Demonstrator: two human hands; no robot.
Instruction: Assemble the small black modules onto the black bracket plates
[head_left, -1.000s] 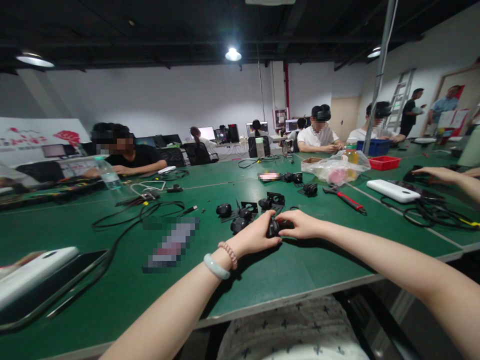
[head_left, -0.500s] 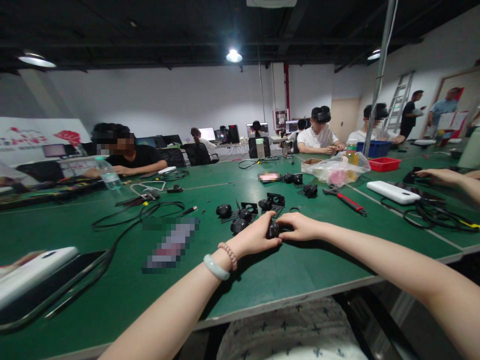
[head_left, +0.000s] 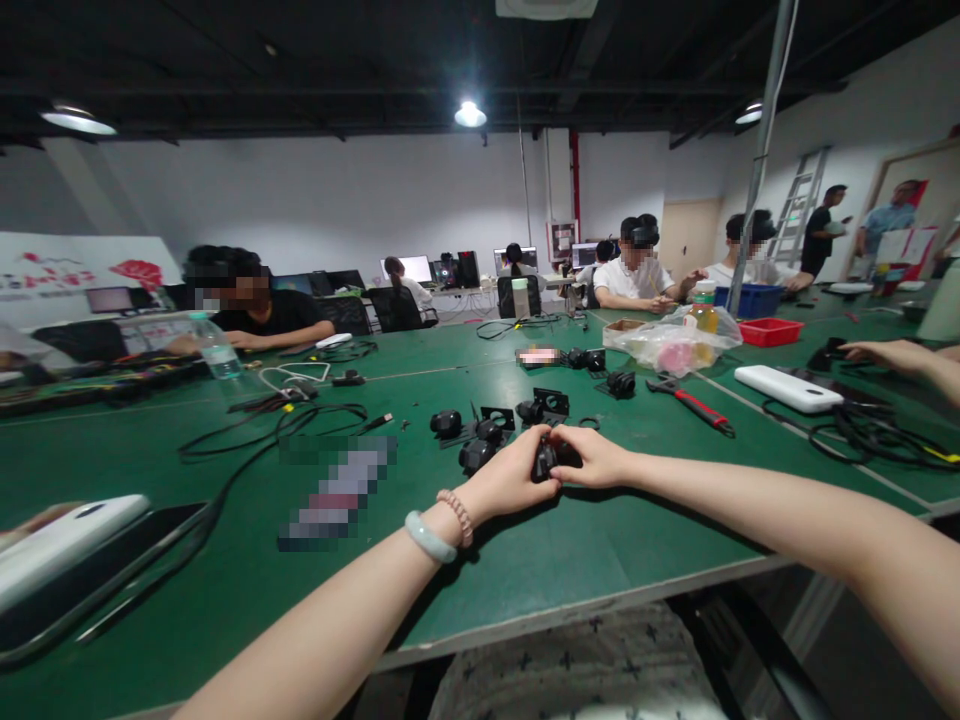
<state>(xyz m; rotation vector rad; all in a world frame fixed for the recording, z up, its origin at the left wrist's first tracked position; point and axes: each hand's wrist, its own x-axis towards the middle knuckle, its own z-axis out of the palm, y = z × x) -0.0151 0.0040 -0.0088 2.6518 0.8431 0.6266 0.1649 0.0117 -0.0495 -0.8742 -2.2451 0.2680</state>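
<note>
Green and broad, the surface stretches before us beneath hanging lamps, with co-workers seated along its far side. Near its front edge, our left hand and right hand meet over one black part, low above the green. Our left thumb and fingers are closed around it from one side, while the right fingers pinch in from the other; their undersides are hidden, so we cannot tell how firmly each presses. Gripping it from both sides probably stops so small a piece from turning. Just beyond the left hand lies a cluster of similar parts, some beside flat, holed brackets, presumably grouped there for a short reach. A dark ring sits just past the right hand. Farther out to the right, a red-handled wrench perhaps lies aside to leave us elbow room. Well to the left, a blurred, phone-like slab and a looped cable rest apart, which likely spares our wrists from snagging.
</note>
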